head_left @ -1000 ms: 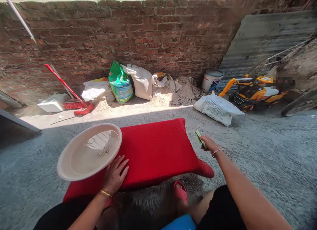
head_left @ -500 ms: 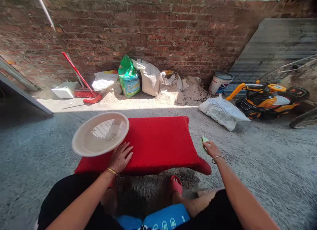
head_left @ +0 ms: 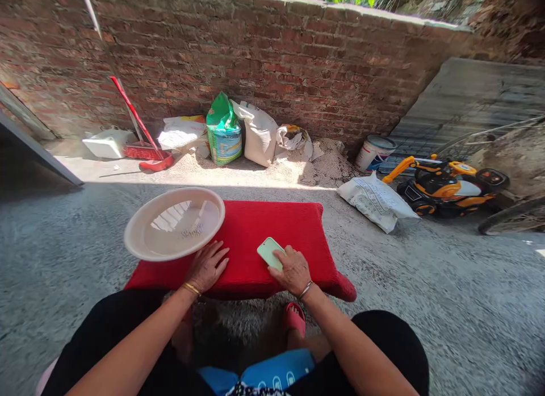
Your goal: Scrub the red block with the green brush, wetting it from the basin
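Sacks line the foot of a brick wall behind a red-covered surface, whose left part carries a wide basin of water. Just beside the basin, the left hand lies palm down on the surface, its fingers slightly spread and gripping nothing. Near the middle of the surface, the right hand has its fingers closed around the near end of a pale green brush, whose flat back faces upward.

The head camera looks forward and down (fairly near) at the red cloth.
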A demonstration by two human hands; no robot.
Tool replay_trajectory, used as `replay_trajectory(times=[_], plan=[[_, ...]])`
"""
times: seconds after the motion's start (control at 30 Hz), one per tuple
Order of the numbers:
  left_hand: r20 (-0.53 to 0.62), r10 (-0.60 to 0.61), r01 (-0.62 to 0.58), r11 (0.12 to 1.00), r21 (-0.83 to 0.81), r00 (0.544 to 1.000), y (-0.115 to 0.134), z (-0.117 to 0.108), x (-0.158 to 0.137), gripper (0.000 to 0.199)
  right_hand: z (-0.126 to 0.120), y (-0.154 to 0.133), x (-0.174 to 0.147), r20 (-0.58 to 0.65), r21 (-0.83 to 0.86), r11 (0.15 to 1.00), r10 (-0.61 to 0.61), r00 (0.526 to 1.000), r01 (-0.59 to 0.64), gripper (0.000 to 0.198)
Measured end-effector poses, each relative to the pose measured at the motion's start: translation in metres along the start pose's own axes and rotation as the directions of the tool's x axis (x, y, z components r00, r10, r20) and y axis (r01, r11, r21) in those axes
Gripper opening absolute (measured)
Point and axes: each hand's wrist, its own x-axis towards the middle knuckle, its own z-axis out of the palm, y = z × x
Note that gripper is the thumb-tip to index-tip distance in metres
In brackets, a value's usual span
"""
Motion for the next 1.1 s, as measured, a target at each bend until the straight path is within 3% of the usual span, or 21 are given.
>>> replay_trajectory(times=[0.1,0.17,0.2,0.3,0.33,0.37,0.4,0.47,0.57,0.67,0.77,0.87,0.97,1.03,1.1], plan=[[-0.020,0.008,-0.008,1.000,0.007,1.000,0.001,0.001,0.000,0.035,-0.008,0.042,-0.004,0.040,-0.031,0.982,0.186,0.982,-0.184,0.043],[-0.030,0.007,-0.007,1.000,-0.002,1.000,0.002,0.001,0.001,0.035,-0.021,0.085,-0.018,0.073,-0.030,0.919,0.394,0.916,-0.393,0.045],[-0.033,0.001,-0.002,1.000,-0.011,0.999,0.003,0.001,0.001,0.035,-0.028,0.106,-0.028,0.073,-0.038,0.856,0.517,0.853,-0.516,0.046],[-0.044,-0.012,0.010,0.999,-0.040,0.999,0.006,0.000,0.001,0.035,-0.042,0.148,-0.062,-0.005,-0.046,0.592,0.805,0.593,-0.805,0.050],[-0.048,-0.013,0.011,0.999,-0.045,0.999,0.007,0.000,0.002,0.035,-0.043,0.153,-0.072,-0.034,-0.020,0.531,0.846,0.532,-0.847,0.052],[-0.053,-0.013,0.011,0.999,-0.048,0.999,0.008,0.000,0.002,0.035,-0.042,0.153,-0.080,-0.061,0.022,0.504,0.863,0.502,-0.863,0.053],[-0.058,-0.015,0.012,0.999,-0.051,0.998,0.008,0.000,0.002,0.035,-0.039,0.147,-0.085,-0.085,0.072,0.511,0.859,0.505,-0.856,0.053],[-0.064,-0.022,0.018,0.998,-0.061,0.998,0.009,0.001,0.002,0.034,-0.027,0.121,-0.087,-0.150,0.169,0.598,0.802,0.579,-0.784,0.053],[-0.064,-0.022,0.017,0.997,-0.080,0.998,0.009,0.001,0.002,0.032,-0.002,0.050,-0.075,-0.220,0.230,0.800,0.598,0.771,-0.554,0.051],[-0.055,-0.014,0.010,0.996,-0.084,0.998,0.008,0.002,0.002,0.032,0.022,-0.033,-0.054,-0.171,0.166,0.944,0.314,0.934,-0.287,0.045],[-0.044,-0.009,0.006,0.997,-0.075,0.999,0.007,0.003,0.001,0.033,0.034,-0.088,-0.037,-0.104,0.059,0.991,0.123,0.987,-0.117,0.043],[-0.036,-0.001,-0.001,0.999,-0.046,0.999,0.007,0.004,0.002,0.033,0.029,-0.084,-0.037,-0.051,0.010,0.988,0.153,0.987,-0.152,0.042],[-0.035,0.007,-0.008,0.999,-0.042,0.999,0.007,0.005,0.002,0.033,0.010,-0.028,-0.056,-0.021,-0.017,0.935,0.354,0.935,-0.355,0.041],[-0.037,0.006,-0.008,0.998,-0.058,0.999,0.007,0.005,0.002,0.033,-0.009,0.018,-0.076,-0.014,-0.036,0.829,0.558,0.829,-0.559,0.042],[-0.039,0.002,-0.005,0.997,-0.078,0.999,0.007,0.005,0.001,0.032,-0.028,0.056,-0.096,-0.012,-0.075,0.665,0.744,0.668,-0.743,0.045]])
